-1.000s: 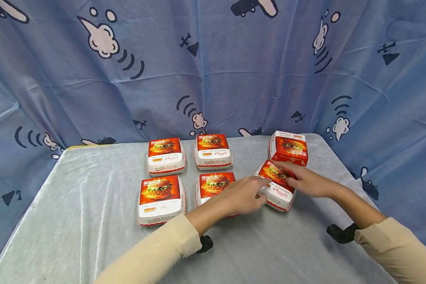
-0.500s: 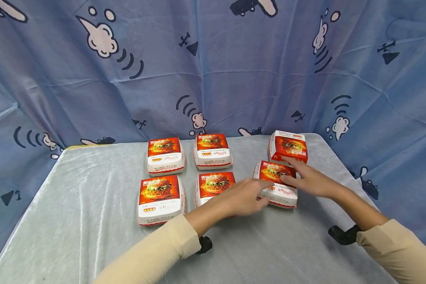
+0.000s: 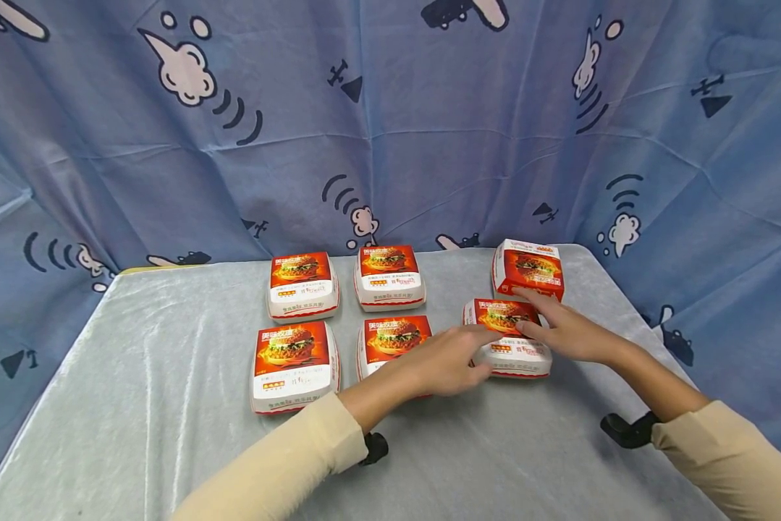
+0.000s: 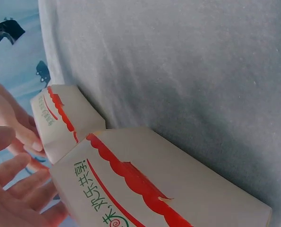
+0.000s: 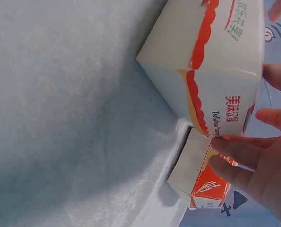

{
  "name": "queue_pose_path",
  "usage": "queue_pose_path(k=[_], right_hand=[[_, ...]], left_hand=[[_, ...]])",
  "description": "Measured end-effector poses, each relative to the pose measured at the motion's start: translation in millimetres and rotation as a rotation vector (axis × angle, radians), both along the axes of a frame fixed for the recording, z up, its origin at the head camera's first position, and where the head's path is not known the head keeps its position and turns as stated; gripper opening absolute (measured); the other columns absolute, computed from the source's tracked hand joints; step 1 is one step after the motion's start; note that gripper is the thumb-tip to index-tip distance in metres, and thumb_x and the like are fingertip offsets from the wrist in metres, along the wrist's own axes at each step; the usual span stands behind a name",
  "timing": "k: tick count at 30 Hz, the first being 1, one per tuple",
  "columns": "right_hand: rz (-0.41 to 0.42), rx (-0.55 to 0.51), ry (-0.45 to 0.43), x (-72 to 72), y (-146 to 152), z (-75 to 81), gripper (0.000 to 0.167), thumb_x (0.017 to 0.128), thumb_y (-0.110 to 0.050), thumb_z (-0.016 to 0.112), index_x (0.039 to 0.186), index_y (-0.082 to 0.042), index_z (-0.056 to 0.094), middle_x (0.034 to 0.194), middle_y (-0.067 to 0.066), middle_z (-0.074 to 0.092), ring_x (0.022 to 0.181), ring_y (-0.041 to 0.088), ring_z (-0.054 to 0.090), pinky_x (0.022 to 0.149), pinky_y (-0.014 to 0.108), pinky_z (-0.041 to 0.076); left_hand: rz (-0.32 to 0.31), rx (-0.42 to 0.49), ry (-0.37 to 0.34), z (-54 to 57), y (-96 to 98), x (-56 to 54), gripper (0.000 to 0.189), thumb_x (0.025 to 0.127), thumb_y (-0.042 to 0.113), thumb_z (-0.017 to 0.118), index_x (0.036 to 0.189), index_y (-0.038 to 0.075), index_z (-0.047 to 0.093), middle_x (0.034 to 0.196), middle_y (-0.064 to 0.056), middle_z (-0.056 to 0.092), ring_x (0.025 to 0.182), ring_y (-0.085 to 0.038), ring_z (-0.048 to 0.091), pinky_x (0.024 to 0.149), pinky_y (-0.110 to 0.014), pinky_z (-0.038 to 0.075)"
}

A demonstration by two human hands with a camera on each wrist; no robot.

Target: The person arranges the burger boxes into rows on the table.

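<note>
My left hand (image 3: 452, 359) reaches over the front middle burger box (image 3: 395, 340), its fingertips at the left side of the front right burger box (image 3: 519, 359). From the other side my right hand (image 3: 569, 329) touches that front right box, with straight fingers at its right side and the thumb at its upper edge in the right wrist view. The box lies flat, nearly square to the others, burger picture up. Part of the front middle box is hidden behind my left hand. In the left wrist view, my left fingers (image 4: 29, 189) are spread and relaxed.
A back right burger box (image 3: 532, 271) faces a different way, close behind the front right one. More burger boxes stand at the left: back left (image 3: 304, 286), back middle (image 3: 390, 278) and front left (image 3: 295, 369). A blue curtain (image 3: 429, 108) hangs behind the grey cloth-covered table (image 3: 169, 463).
The front right box has turned from a slanted position to nearly straight, its near edge swinging right. My right hand has shifted slightly right; my left hand stays almost in place.
</note>
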State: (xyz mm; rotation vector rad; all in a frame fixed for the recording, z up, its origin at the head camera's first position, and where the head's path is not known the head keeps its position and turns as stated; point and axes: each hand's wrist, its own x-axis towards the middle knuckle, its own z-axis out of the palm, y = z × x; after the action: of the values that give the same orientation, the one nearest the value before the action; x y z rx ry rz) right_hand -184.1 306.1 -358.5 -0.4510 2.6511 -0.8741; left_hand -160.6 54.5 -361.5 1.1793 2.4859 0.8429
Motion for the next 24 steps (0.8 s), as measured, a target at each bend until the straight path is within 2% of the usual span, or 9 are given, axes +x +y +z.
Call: queue_pose_path(k=[6, 11, 18, 24], right_hand=[[0.011, -0.036, -0.019, 0.5, 0.9, -1.6, 0.069, 0.1, -0.027, 0.059, 0.155, -0.003, 0.025, 0.152, 0.027, 0.029, 0.132, 0.047, 0.034, 0.103, 0.073, 0.03], [0.015, -0.04, -0.017, 1.3, 0.3, -1.5, 0.068, 0.101, -0.026, 0.058, 0.155, -0.003, 0.024, 0.152, 0.027, 0.028, 0.132, 0.047, 0.033, 0.103, 0.073, 0.03], [-0.027, 0.008, -0.033, 0.7, -0.4, 3.2, 0.069, 0.102, -0.031, 0.054, 0.155, 0.001, 0.023, 0.153, 0.03, 0.028, 0.133, 0.05, 0.032, 0.104, 0.073, 0.028], [-0.007, 0.052, -0.044, 0.4, 2.4, 2.7, 0.065, 0.103, -0.03, 0.052, 0.153, 0.003, 0.027, 0.148, 0.033, 0.035, 0.129, 0.05, 0.039, 0.099, 0.07, 0.037]], left_hand=[[0.008, -0.063, 0.02, -1.0, 1.3, -0.3, 0.05, 0.099, 0.021, 0.058, 0.148, 0.013, 0.049, 0.149, -0.004, 0.048, 0.132, -0.012, 0.048, 0.109, -0.029, 0.039], [-0.001, -0.087, 0.024, -1.2, 2.5, 0.5, 0.05, 0.099, 0.022, 0.059, 0.147, 0.013, 0.05, 0.147, -0.002, 0.051, 0.131, -0.011, 0.049, 0.108, -0.028, 0.039], [-0.015, -0.071, 0.017, -1.4, 3.4, -0.5, 0.048, 0.099, 0.02, 0.059, 0.145, 0.011, 0.052, 0.143, -0.001, 0.054, 0.129, -0.01, 0.05, 0.108, -0.027, 0.039], [-0.023, -0.053, -0.005, -1.6, 4.3, -0.7, 0.047, 0.099, 0.02, 0.058, 0.145, 0.012, 0.051, 0.144, -0.003, 0.052, 0.13, -0.011, 0.048, 0.107, -0.028, 0.04]])
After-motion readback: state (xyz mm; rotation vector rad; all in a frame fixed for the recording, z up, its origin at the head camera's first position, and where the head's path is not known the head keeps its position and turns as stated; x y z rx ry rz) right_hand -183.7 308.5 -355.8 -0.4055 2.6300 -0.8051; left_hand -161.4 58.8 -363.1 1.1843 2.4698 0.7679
